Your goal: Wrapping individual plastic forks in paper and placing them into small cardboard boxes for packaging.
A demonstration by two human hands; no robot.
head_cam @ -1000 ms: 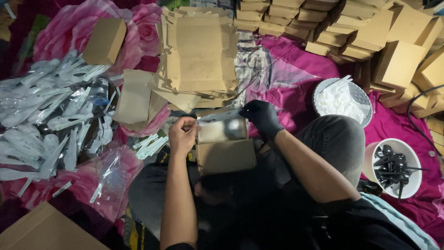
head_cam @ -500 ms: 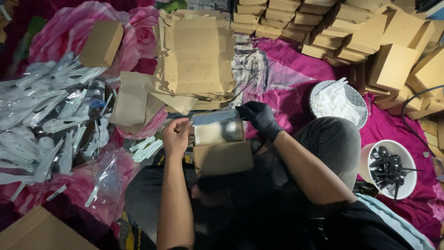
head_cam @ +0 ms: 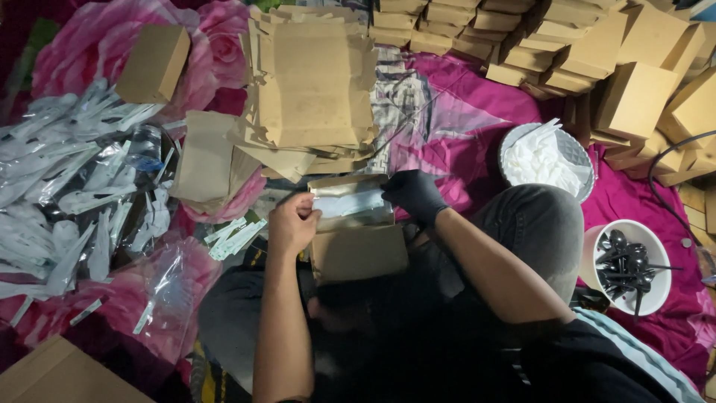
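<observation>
Seen from above, a seated person steadies an open brown cardboard box (head_cam: pixel 358 242) on their lap, bare left hand (head_cam: pixel 292 224) and black-gloved right hand (head_cam: pixel 414 195) pinching opposite ends of a clear-wrapped white packet (head_cam: pixel 349 201) to lay it flat inside, beside a stack of flat box blanks (head_cam: pixel 313 89)

A magenta cloth printed with large pink roses (head_cam: pixel 89 52) covered the floor. On it lay a heap of clear plastic-wrapped cutlery packets (head_cam: pixel 67 186) at the left, a stack of flat brown cardboard blanks (head_cam: pixel 313 89) in the middle, and rows of folded brown cardboard boxes (head_cam: pixel 597 52) along the top right. Light was dim, brightest at the centre; the corners fell into shadow.
</observation>
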